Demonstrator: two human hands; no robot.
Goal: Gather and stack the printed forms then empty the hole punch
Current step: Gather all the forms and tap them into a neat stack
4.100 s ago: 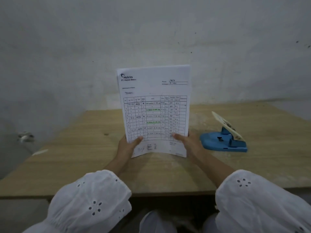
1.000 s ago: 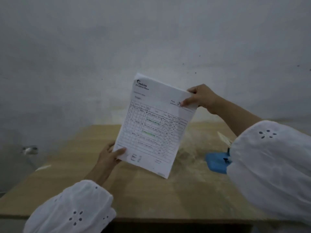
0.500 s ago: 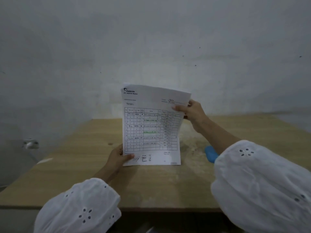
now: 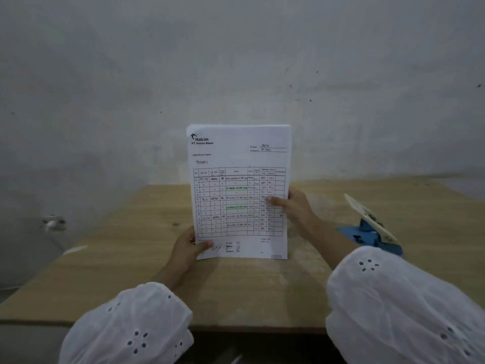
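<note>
The stack of printed forms stands upright on its bottom edge on the wooden table, its top sheet showing a table of handwritten entries. My left hand grips the lower left corner, thumb on the front. My right hand holds the right edge about halfway up, thumb across the sheet. The blue hole punch with its cream lever raised sits on the table to the right, partly hidden by my right sleeve.
A bare grey wall rises just behind the table's far edge. My white sleeves fill the lower corners. A small white fitting shows on the wall at left.
The forms were tilted with my right hand at their top right corner; now they stand straight and my right hand has slid down to the middle of the right edge.
</note>
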